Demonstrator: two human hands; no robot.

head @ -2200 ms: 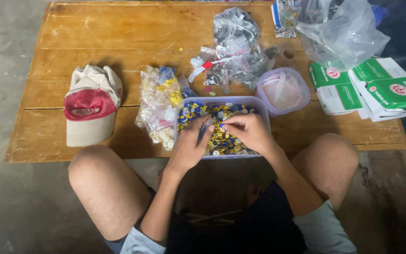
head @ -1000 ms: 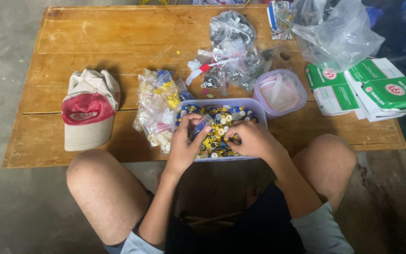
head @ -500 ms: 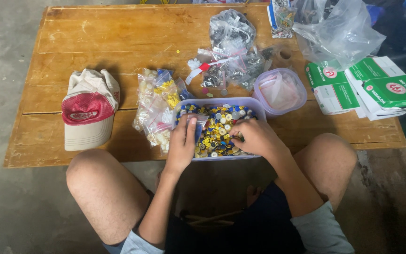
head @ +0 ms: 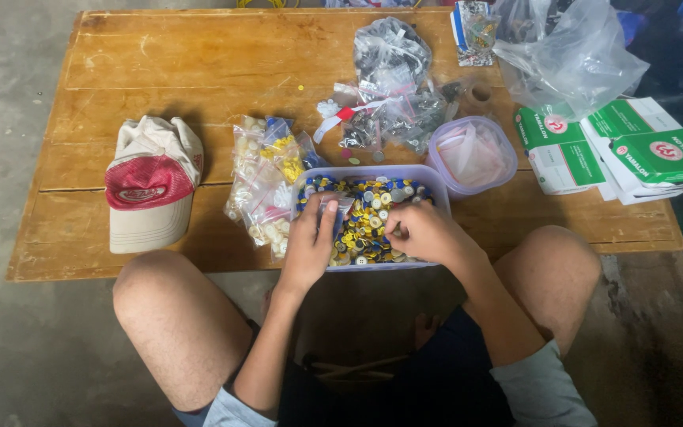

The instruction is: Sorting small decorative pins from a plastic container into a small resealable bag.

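Observation:
A pale purple rectangular tub [head: 436,178] sits at the near edge of a low wooden table [head: 199,71]. It is full of small blue, yellow and silver buttons [head: 369,217]. My left hand [head: 310,241] rests in the tub's left part and holds a small clear plastic bag [head: 332,207] upright over the buttons. My right hand [head: 420,231] is in the right part of the tub, fingers curled and pinched among the buttons beside the bag. What the right fingers hold is too small to tell.
Small bags of white and yellow buttons [head: 266,178] lie left of the tub. A red and cream cap [head: 152,186] lies further left. Behind are bags of dark parts [head: 393,87], a round lidded tub [head: 472,154], green and white boxes [head: 634,150] and a large clear bag [head: 575,55].
Both hands were together at the tub's middle. Now the left hand has shifted left and holds a small clear bag upright, and the right hand has moved to the tub's right part.

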